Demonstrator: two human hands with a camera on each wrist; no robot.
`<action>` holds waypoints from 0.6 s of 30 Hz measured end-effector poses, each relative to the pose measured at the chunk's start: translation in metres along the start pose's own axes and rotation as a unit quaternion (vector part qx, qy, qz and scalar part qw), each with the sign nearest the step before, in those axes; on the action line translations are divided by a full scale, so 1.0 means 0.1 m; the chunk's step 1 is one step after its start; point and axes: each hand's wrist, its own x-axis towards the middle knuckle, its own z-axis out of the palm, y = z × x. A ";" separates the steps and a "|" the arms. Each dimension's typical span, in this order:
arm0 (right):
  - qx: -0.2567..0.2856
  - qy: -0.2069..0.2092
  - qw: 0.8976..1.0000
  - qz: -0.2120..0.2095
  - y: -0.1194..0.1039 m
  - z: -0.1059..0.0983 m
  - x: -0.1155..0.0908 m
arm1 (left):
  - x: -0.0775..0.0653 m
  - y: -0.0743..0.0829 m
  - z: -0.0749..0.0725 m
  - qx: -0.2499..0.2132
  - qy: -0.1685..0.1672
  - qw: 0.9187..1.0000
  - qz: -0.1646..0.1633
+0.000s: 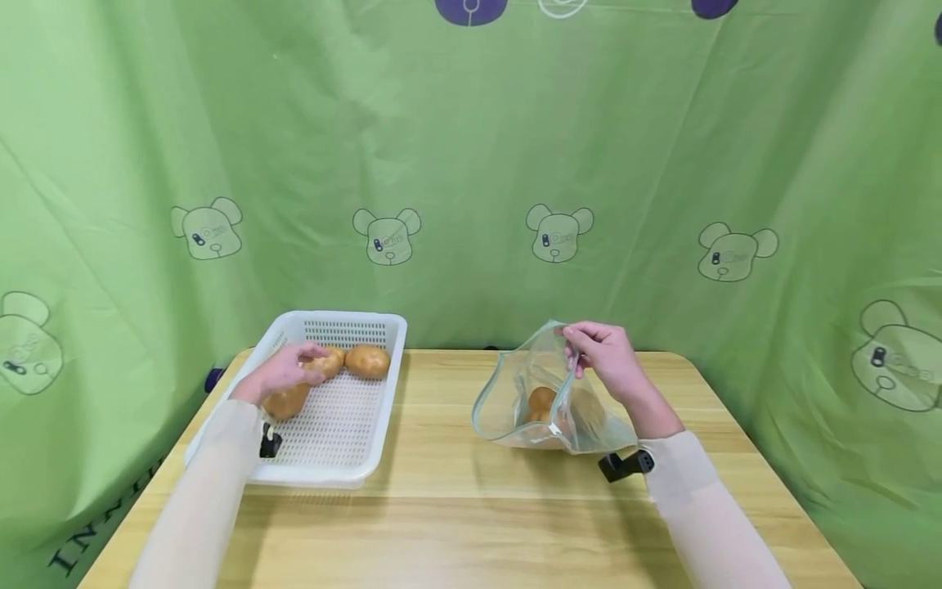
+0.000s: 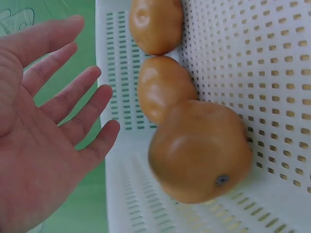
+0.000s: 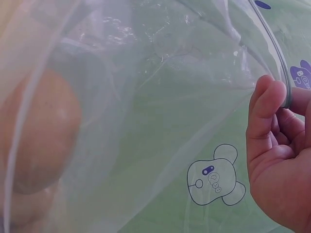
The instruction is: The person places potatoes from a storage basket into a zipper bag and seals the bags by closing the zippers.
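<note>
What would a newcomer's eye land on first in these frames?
Probably the clear bag right of centre on the table, its mouth gaping and its rim pinched by the right hand, with brown potato-like items inside. Next, at left, the white basket holding three similar items, the open left hand over it. Behind hangs a green curtain printed with bear heads.

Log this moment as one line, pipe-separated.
left hand: open, holding nothing, over basket | right hand: pinching clear bag at edge | basket: three potatoes | bag: more potatoes
</note>
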 end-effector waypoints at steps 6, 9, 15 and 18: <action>-0.005 -0.005 1.000 0.004 0.01 0.01 -0.01 | -0.05 -0.13 -0.02 0.044 -0.012 0.999 -0.020; -0.005 -0.004 1.000 0.003 0.02 0.01 -0.01 | -0.09 -0.16 -0.04 0.053 -0.023 0.997 -0.041; -0.003 -0.003 1.000 0.004 0.02 0.03 0.00 | -0.13 -0.21 -0.06 0.060 -0.037 0.996 -0.048; -0.005 -0.002 1.000 0.003 0.02 0.04 0.01 | -0.13 -0.23 -0.06 0.064 -0.039 0.996 -0.048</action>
